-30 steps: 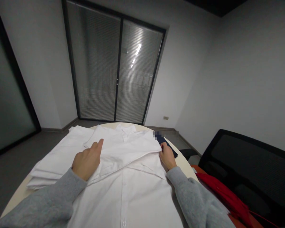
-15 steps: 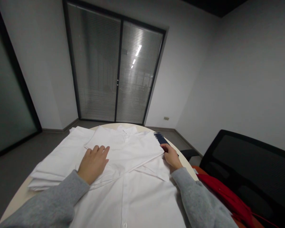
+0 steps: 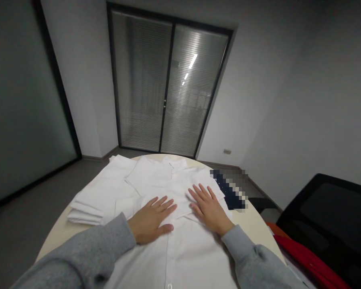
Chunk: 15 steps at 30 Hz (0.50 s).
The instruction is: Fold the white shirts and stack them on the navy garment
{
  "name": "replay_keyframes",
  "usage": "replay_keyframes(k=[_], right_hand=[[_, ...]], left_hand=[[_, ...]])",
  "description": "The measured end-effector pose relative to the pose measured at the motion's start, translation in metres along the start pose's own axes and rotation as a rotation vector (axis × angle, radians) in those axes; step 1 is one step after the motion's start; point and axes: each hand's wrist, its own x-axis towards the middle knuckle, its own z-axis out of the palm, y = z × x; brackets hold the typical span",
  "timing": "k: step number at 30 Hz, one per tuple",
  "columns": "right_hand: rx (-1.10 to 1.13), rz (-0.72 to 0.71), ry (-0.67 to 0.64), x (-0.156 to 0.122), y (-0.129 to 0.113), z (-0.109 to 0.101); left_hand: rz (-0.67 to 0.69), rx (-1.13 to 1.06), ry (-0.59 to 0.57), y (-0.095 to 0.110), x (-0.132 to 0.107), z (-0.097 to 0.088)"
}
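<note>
A white button-up shirt [image 3: 183, 257] lies front up on the round table, its collar at the far edge and its sleeves folded across the chest. My left hand [image 3: 152, 220] rests flat on the left part of the shirt, fingers spread. On the right part, my right hand [image 3: 209, 208] also lies flat with its fingers apart. Neither hand grips the cloth. Left of the shirt is a stack of folded white garments [image 3: 99, 188]. A dark navy item [image 3: 228, 190], partly blurred out, lies beyond my right hand at the table's right edge.
The pale round table [image 3: 52, 237] curves away on both sides. A black mesh chair [image 3: 327, 216] stands at the right, with red cloth [image 3: 307, 257] on its seat. Glass doors with blinds [image 3: 162, 80] are in the far wall.
My right hand has let go of the sleeve's edge at the right and moved inward onto the shirt. My left hand has moved toward the middle and flattened. The view has swung left.
</note>
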Motion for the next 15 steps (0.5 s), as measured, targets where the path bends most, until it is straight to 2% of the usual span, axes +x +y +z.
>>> replay_keyframes(k=[2, 4, 8, 15], right_hand=[[0.012, 0.071, -0.125, -0.001, 0.006, 0.008], [0.006, 0.139, -0.186, -0.002, 0.013, 0.012], [-0.015, 0.203, -0.195, -0.004, 0.014, 0.013], [-0.017, 0.266, -0.198, -0.005, 0.005, 0.009]], left_hand=[[-0.044, 0.009, 0.017, -0.002, -0.001, 0.000], [-0.140, 0.027, 0.055, -0.006, -0.004, 0.002], [-0.315, 0.069, 0.099, -0.014, -0.009, 0.003], [-0.344, 0.120, 0.050, -0.012, -0.011, 0.000]])
